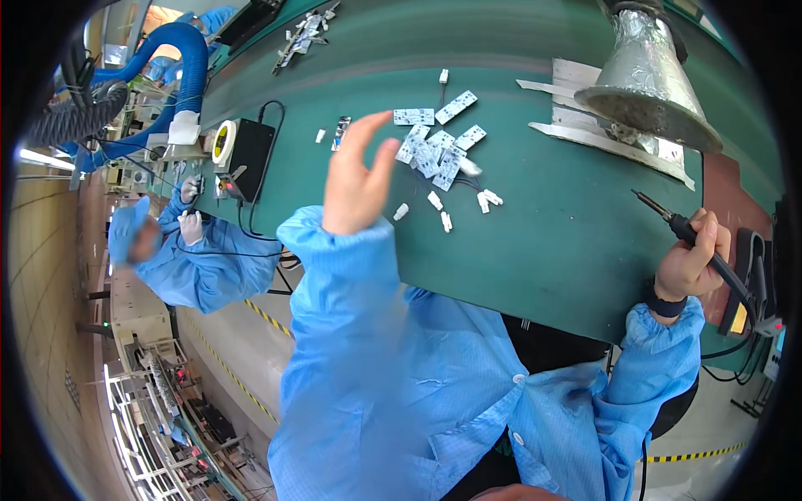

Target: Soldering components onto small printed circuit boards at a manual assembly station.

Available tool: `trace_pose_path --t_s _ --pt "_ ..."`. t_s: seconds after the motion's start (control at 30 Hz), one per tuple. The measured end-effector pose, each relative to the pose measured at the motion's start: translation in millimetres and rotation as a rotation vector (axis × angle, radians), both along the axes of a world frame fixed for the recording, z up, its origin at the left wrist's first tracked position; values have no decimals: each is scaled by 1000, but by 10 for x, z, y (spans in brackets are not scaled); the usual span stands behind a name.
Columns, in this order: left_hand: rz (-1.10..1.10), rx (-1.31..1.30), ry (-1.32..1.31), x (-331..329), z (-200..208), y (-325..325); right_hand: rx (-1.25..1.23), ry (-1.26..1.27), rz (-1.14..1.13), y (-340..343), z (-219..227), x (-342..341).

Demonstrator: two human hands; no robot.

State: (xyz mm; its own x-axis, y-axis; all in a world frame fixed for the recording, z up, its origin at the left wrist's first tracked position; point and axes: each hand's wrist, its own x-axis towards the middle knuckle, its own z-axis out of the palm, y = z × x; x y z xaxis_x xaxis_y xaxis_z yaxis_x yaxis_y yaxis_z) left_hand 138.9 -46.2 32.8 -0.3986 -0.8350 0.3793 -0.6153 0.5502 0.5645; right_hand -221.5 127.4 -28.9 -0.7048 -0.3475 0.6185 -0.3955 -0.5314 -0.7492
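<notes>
My left hand [357,177] hovers over the green work mat [518,242], its thumb and fingers spread and nothing between them. Just right of its fingertips lies a loose pile of small white circuit boards [428,152], some overlapping. Several white plug connectors [435,200] lie on the near side of the pile, some with short dark wires. At the right, my right hand [690,265] is closed around the handle of a soldering iron [683,227]. The iron's tip points up and left, over the mat and apart from the boards.
A foil-covered fume hood [639,71] hangs at the far right above pale metal strips [601,138]. A soldering iron stand [756,280] is at the right edge. Left are a black box [249,159], a blue hose [194,71] and a co-worker in blue [213,263]. More parts [305,37] lie far back.
</notes>
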Motion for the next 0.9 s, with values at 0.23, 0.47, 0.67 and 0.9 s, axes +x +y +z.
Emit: trace_pose_path --t_s 0.23,0.47,0.67,0.9 --pt "439 -145 -482 718 -459 -725 5 12 -25 -70 29 43" --pt "426 -52 -288 731 -231 -703 68 8 -110 -81 100 72" --pt "-197 619 345 10 478 199 71 7 -65 -4 42 26" --pt "-476 1066 214 -950 102 917 98 -11 -103 -46 111 83"
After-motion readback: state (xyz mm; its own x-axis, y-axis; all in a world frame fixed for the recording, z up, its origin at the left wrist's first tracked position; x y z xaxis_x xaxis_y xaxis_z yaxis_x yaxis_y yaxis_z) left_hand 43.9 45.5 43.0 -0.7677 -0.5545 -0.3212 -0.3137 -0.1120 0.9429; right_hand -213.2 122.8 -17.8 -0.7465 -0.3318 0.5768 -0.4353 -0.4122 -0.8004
